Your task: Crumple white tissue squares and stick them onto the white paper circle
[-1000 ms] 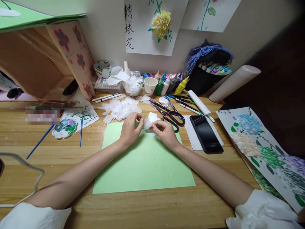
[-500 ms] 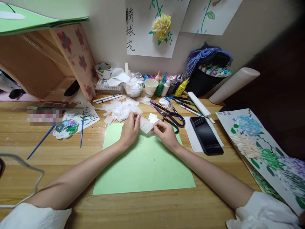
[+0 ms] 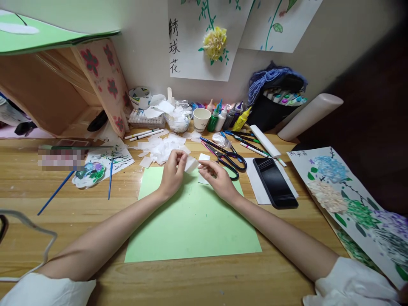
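Observation:
Above the far part of a light green sheet of paper (image 3: pixel 191 225), both hands meet at a small thin white paper square (image 3: pixel 191 164). My left hand (image 3: pixel 174 172) pinches its left side between thumb and fingers. My right hand (image 3: pixel 218 176) is closed at the paper's right edge, its fingertips touching there. Another white paper piece (image 3: pixel 204 157) lies behind the right fingers, partly hidden. A loose pile of white paper squares (image 3: pixel 165 148) is just beyond the left hand. Black-handled scissors (image 3: pixel 228 160) rest beyond the right hand.
A black phone (image 3: pixel 276 182) lies right of the green sheet. Paint bottles (image 3: pixel 219 119), a paper cup (image 3: pixel 202 119) and a bowl of paper scraps (image 3: pixel 178 121) line the wall. Brushes (image 3: pixel 110 178) and a paint palette (image 3: pixel 89 174) lie left; a flower picture (image 3: pixel 350 199) lies right.
The white paper square between the hands has tilted and shows less of its face. My right fingers have shifted slightly left. The view has tipped up a little.

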{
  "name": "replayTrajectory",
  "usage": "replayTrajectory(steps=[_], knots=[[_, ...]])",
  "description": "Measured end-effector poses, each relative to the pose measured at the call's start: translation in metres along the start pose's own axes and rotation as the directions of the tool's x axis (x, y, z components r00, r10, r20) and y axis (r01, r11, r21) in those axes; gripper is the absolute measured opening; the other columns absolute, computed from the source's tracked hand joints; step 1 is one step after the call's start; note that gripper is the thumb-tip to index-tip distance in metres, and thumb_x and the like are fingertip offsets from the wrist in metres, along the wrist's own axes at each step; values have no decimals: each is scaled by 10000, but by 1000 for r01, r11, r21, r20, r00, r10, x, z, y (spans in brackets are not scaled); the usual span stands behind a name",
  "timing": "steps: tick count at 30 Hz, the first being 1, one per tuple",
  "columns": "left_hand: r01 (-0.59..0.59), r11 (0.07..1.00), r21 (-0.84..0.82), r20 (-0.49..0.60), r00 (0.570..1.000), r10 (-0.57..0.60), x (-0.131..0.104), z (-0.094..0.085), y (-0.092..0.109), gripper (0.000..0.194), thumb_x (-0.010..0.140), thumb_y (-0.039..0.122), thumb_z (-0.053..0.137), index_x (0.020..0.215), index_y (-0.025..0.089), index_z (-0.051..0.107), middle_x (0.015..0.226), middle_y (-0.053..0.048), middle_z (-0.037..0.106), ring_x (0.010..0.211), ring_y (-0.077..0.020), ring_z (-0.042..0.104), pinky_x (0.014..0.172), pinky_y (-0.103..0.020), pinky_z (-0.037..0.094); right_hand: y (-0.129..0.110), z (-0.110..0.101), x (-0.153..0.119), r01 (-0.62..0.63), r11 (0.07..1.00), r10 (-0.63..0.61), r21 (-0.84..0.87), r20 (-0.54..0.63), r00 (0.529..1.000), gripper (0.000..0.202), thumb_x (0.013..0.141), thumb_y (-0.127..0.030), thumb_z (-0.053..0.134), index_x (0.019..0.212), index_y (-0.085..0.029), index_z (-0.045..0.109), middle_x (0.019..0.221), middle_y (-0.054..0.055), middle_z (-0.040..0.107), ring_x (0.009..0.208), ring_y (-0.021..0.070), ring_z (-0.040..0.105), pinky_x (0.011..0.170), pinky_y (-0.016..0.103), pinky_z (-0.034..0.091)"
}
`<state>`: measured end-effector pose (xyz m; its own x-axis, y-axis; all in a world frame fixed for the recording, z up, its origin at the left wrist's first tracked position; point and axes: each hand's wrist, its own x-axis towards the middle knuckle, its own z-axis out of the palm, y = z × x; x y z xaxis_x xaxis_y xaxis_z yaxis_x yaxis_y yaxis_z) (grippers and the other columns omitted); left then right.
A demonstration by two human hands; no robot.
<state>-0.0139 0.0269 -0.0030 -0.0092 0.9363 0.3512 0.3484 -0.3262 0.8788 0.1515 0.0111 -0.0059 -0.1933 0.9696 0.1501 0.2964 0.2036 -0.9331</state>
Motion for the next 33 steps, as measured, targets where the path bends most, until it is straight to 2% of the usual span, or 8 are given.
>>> replayTrajectory(steps=[3,5,7,13,18,23,29,33], knots=[[-42,999,-18,77,996,43,-3,1,4,171,899,355,408,881,197,470,771,-1,545,674,-107,500,620,-227,391,-2,-1,0,83,996,-82,-24,56,995,248,803,-372,574,983,-207,619,977,57,580,827,157,535,692,274,434],[-42,999,-6,86,995,42,-4,1,5,169,898,351,408,878,197,474,763,1,546,667,-107,499,617,-230,390,-3,-1,0,110,994,-109,-9,74,991,163,819,-342,557,836,-195,624,917,49,569,838,159,529,684,268,427],[-16,1000,6,70,997,15,-3,1,5,173,900,353,402,882,198,475,761,-1,545,664,-110,501,610,-232,390,-4,-2,0,114,993,-114,4,83,990,170,829,-327,544,749,-188,602,864,44,564,836,162,528,682,270,423],[40,999,17,-16,999,-40,1,-1,2,183,897,366,409,874,197,476,719,9,515,639,-107,485,600,-232,387,-5,-3,0,114,993,-113,-9,91,989,178,828,-325,541,726,-184,580,818,35,569,795,159,519,680,274,408],[75,995,-71,68,995,-70,1,0,1,212,905,396,372,861,202,447,684,25,475,575,-97,455,559,-225,388,-2,-2,1,73,997,-73,-15,18,997,163,828,-314,539,752,-178,586,800,23,559,737,139,505,618,247,383],[-13,1000,14,195,981,10,-1,0,5,232,922,372,330,841,193,454,775,-3,524,705,-117,489,667,-244,390,-1,-1,1,83,996,-84,-32,-31,996,164,828,-313,537,749,-179,586,792,22,556,726,137,505,608,244,384],[-86,996,25,304,950,74,-1,0,8,203,925,330,334,907,196,484,918,-37,595,842,-140,542,772,-270,410,-2,-2,1,86,995,-88,-58,-38,995,162,826,-316,537,740,-185,577,777,19,545,702,134,498,593,246,383],[-171,984,55,310,940,146,-1,0,8,171,907,298,378,880,193,511,1044,-78,565,1004,-168,520,859,-301,405,-4,-2,1,101,993,-102,-62,-11,995,152,835,-308,524,771,-189,595,805,28,559,738,142,510,603,248,390]])
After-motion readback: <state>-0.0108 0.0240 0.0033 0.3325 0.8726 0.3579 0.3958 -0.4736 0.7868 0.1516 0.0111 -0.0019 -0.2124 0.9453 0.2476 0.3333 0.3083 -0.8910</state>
